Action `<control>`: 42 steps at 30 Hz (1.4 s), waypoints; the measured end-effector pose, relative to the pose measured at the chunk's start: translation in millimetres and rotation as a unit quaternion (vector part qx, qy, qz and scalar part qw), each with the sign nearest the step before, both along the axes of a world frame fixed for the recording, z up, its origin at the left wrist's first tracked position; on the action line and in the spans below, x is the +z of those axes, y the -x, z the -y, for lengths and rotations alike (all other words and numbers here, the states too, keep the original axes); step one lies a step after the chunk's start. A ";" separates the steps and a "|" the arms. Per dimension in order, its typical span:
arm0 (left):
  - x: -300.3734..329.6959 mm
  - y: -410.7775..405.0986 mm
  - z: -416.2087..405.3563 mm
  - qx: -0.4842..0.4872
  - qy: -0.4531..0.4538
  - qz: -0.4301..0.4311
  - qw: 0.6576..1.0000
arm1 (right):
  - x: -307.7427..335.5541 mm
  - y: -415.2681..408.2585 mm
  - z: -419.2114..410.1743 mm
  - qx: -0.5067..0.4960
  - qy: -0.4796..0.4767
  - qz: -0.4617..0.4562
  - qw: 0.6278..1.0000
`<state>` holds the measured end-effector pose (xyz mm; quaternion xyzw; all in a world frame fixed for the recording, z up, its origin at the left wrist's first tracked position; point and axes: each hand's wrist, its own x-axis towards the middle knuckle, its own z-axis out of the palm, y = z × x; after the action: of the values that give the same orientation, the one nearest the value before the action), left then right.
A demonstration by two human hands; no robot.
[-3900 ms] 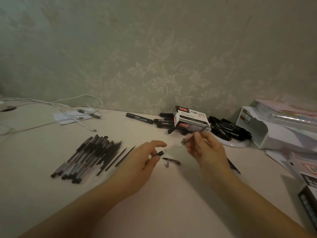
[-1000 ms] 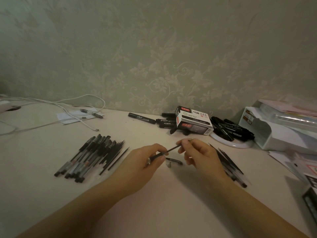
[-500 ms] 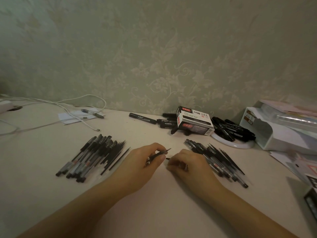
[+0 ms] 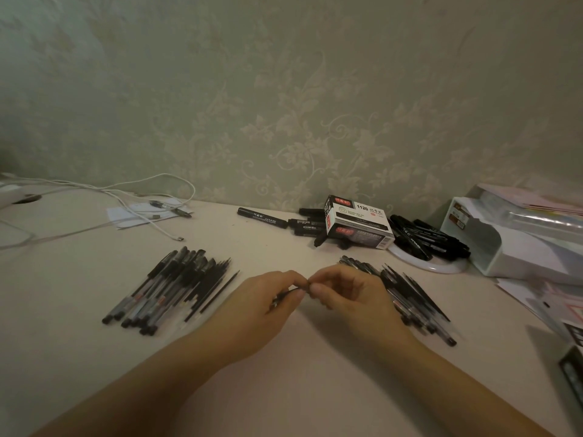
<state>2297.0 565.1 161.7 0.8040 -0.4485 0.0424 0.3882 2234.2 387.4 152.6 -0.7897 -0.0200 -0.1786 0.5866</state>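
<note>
Joining the pen's end, both hands met over the table.

We gripped the pen slanted in the left hand, fingers curled round its barrel, while the right hand pinched its upper end; any small part there was hidden. To do it well, we judged, the left should keep the barrel still and the right press straight along it. Half a second earlier the right hand had lain lower, on the table, short of the pen's end.
</note>
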 end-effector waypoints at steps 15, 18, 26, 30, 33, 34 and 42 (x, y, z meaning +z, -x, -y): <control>1.9 -3.6 0.6 0.016 -0.038 0.071 0.997 | 0.2 3.5 3.3 -0.024 0.067 0.002 0.997; 1.5 -2.2 -0.5 -0.001 -0.018 0.016 1.000 | 1.4 3.5 4.3 -0.019 0.067 0.013 0.997; 2.4 -4.4 -5.6 -0.046 -0.008 -0.129 0.991 | 4.2 4.3 9.7 0.029 0.042 0.026 0.998; 0.2 -3.9 -2.8 -0.022 -0.005 -0.071 0.997 | 4.1 5.6 8.1 0.009 0.086 0.003 0.996; -1.2 -3.8 0.0 0.003 0.005 0.006 1.000 | 2.6 5.2 4.1 -0.037 0.165 0.013 0.985; -1.6 -4.1 0.4 0.009 0.008 0.031 0.999 | 2.0 5.0 2.8 -0.047 0.186 0.017 0.981; -2.3 -6.8 -2.0 0.027 0.023 0.049 0.998 | 1.7 3.2 4.8 -0.028 0.194 0.007 0.981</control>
<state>2303.9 567.1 159.4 0.8039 -0.4439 0.1024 0.3824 2231.1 382.5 154.4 -0.8873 -0.0360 -0.1936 0.4169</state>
